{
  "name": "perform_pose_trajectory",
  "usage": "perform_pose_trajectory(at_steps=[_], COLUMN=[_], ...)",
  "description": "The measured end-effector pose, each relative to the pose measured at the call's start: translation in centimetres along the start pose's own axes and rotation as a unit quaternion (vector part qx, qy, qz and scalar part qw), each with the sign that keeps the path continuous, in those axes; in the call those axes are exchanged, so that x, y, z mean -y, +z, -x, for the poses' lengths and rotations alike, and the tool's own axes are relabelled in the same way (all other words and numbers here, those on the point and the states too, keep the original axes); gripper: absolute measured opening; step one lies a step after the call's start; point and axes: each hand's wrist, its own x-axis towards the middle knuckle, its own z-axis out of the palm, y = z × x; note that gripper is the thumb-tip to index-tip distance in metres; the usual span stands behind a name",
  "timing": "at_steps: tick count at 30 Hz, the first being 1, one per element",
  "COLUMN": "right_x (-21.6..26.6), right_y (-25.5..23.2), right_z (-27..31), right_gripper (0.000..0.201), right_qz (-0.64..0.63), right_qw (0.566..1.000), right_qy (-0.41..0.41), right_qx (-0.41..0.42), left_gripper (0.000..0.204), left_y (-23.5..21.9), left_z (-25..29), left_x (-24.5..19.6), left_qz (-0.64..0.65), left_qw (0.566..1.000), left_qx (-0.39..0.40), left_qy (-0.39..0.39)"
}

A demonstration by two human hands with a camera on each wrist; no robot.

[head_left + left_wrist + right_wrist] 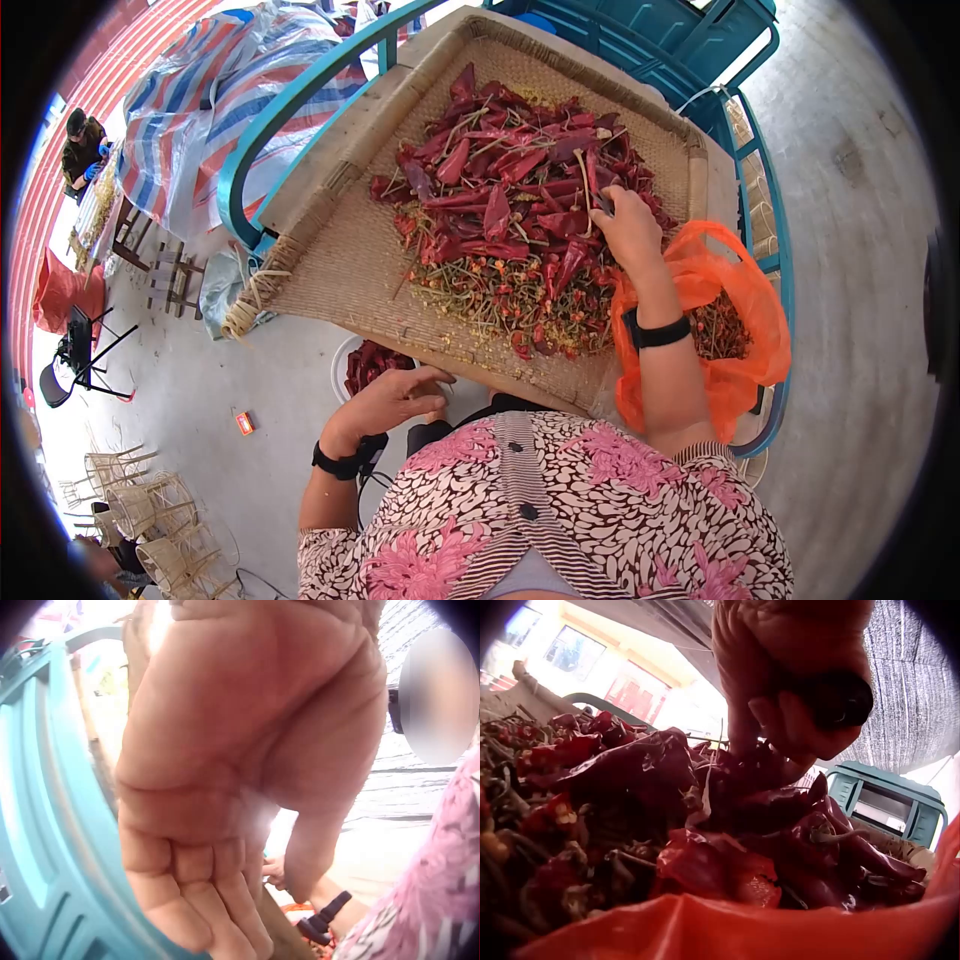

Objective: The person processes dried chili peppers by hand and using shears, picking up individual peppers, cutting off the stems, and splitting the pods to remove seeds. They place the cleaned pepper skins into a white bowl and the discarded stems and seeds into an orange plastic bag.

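Note:
Dried red peppers (495, 212) are heaped on a woven tray (325, 265), with stems and yellow bits along the heap's lower side. My right hand (632, 232) is at the heap's right side, its fingers curled round a small dark tool (844, 701); in the right wrist view its fingertips reach down to the peppers (641, 769). Whether they pinch a pepper is hidden. At the tray's near edge, my left hand (392, 402) hangs with loosely bent fingers and holds nothing; the left wrist view shows its palm (225, 750) empty.
An orange bag (765, 345) with stems inside lies against the tray's right side. A white bucket (340, 372) of red peppers stands below the near edge. Teal rails (232, 180) flank the tray. A person (82, 155) is at the far left, near striped sheeting (190, 130).

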Motion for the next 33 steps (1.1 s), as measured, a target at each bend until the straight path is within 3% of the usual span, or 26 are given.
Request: perform_pose_trajectory(at_steps=[2,5,6,8,9,11,13,15,16,19,22,25,28,31,33], right_x=[-0.1,1.1,0.9,2.1,3.1,5.0,6.0,6.6,6.8,6.6,5.7,5.9,7.0,5.9,6.6], right_y=[-0.6,-1.9,-1.9,-2.3,-2.5,-3.0,-2.9,-2.8,-2.2,-2.8,-1.2,-0.9,-2.0,-1.2,-1.3], right_z=[0.2,2.3,2.8,5.0,6.1,8.0,9.2,9.9,10.1,10.6,10.7,10.6,10.4,10.0,11.0], right_gripper=[0.039,0.039,0.037,0.036,0.036,0.033,0.030,0.028,0.028,0.030,0.035,0.036,0.036,0.034,0.032], right_qz=[-0.032,-0.132,-0.225,-0.355,-0.417,-0.434,-0.481,-0.504,-0.532,-0.677,-0.792,-0.751,-0.751,-0.783,-0.763], right_qw=[0.999,0.986,0.970,0.934,0.905,0.891,0.856,0.837,0.824,0.694,0.523,0.587,0.608,0.547,0.585], right_qy=[0.008,0.037,0.016,-0.046,-0.075,-0.060,-0.083,-0.086,-0.106,0.009,0.067,0.070,0.060,0.046,0.025], right_qx=[0.005,-0.100,-0.089,-0.001,0.044,0.118,0.172,0.197,0.163,0.245,0.308,0.294,0.250,0.294,0.274], left_gripper=[0.027,0.029,0.037,0.047,0.053,0.066,0.067,0.066,0.065,0.056,0.049,0.051,0.056,0.059,0.058], left_y=[0.0,0.9,0.8,1.4,1.7,1.9,2.1,2.7,3.0,3.3,3.0,3.5,2.9,2.6,2.5], left_z=[-0.3,-0.9,-1.2,-2.8,-3.8,-6.1,-7.9,-9.1,-9.6,-9.4,-8.7,-8.1,-8.5,-7.8,-7.7], left_x=[-2.9,-5.0,-6.2,-8.5,-9.3,-10.3,-10.0,-8.6,-7.7,-7.2,-7.7,-7.9,-6.4,-6.5,-6.2], left_qz=[-0.034,-0.134,-0.158,-0.184,-0.196,-0.318,-0.341,-0.312,-0.273,-0.176,-0.027,0.022,0.079,0.239,0.260], left_qw=[0.999,0.984,0.982,0.942,0.911,0.834,0.816,0.828,0.848,0.885,0.928,0.932,0.935,0.917,0.911], left_qx=[-0.030,-0.091,-0.070,-0.179,-0.231,-0.321,-0.332,-0.333,-0.326,-0.311,-0.253,-0.241,-0.236,-0.221,-0.224], left_qy=[0.002,0.078,0.082,0.217,0.280,0.317,0.327,0.325,0.316,0.299,0.271,0.268,0.253,0.229,0.228])
